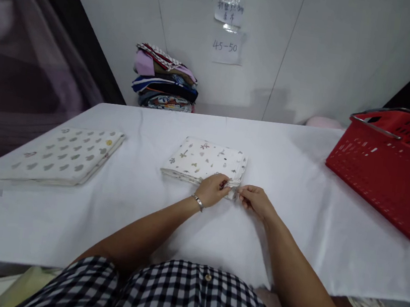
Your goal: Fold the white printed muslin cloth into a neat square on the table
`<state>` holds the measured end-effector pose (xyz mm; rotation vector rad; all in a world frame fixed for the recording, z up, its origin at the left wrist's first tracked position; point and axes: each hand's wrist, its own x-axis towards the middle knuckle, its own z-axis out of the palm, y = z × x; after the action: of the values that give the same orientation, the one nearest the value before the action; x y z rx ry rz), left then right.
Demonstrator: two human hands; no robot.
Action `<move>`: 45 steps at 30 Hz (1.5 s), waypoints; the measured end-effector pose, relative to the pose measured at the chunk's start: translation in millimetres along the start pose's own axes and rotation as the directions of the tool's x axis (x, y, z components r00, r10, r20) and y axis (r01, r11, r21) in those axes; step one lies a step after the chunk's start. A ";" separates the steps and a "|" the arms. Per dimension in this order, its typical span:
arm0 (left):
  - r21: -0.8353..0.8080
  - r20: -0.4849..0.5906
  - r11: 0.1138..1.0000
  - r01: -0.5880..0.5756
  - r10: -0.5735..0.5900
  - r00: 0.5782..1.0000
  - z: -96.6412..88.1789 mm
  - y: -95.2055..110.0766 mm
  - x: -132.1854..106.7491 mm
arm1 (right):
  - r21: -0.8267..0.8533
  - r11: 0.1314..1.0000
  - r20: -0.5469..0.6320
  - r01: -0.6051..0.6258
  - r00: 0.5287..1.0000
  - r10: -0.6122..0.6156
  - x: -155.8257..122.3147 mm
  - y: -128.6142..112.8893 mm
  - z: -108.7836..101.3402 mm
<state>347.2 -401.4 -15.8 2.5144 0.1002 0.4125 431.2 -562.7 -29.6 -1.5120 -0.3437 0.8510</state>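
In front of me lies a folded white cloth (208,159) printed with small grey, brown and yellowish motifs. My left hand (213,189), with a bracelet at the wrist, is closed on the cloth's near edge close to its right corner. Just to the right, my right hand (255,200) pinches the corner of the same cloth. The layers at that corner are partly hidden by my fingers. Farther left lies a second folded cloth (71,154), white with rows of grey shapes and one yellow one; neither hand touches it.
A white cover (134,220) spreads over the table. At the right stands a red plastic basket (388,174) with metal handles. Behind the table's far edge rises a stack of folded fabrics (165,79). Two paper signs (227,47) are taped to the wall.
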 end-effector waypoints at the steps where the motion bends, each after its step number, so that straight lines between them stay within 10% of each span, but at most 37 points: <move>1: -0.011 -0.008 1.000 0.008 -0.008 1.000 -0.1 0.0 0.5 | -0.045 0.999 -0.015 -0.016 1.000 0.015 0.6 1.2 -1.3; 10: 0.039 -0.026 0.997 -0.070 0.071 0.997 0.7 -0.9 -2.4 | -0.206 0.978 0.002 -0.046 0.999 0.047 4.3 11.9 8.8; 30: 0.191 0.059 0.947 -0.258 0.251 0.966 6.2 0.5 -17.4 | 0.011 1.000 0.039 -0.025 0.999 0.024 2.2 7.9 17.7; 45: -0.082 -0.060 0.994 0.073 -0.078 0.995 -6.1 4.1 -3.5 | -0.196 0.980 -0.077 -0.045 0.997 0.031 1.0 4.0 -0.7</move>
<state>341.9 -402.1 -9.7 2.4111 0.1986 0.4565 431.2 -563.2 -33.8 -1.7344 -0.3541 0.8075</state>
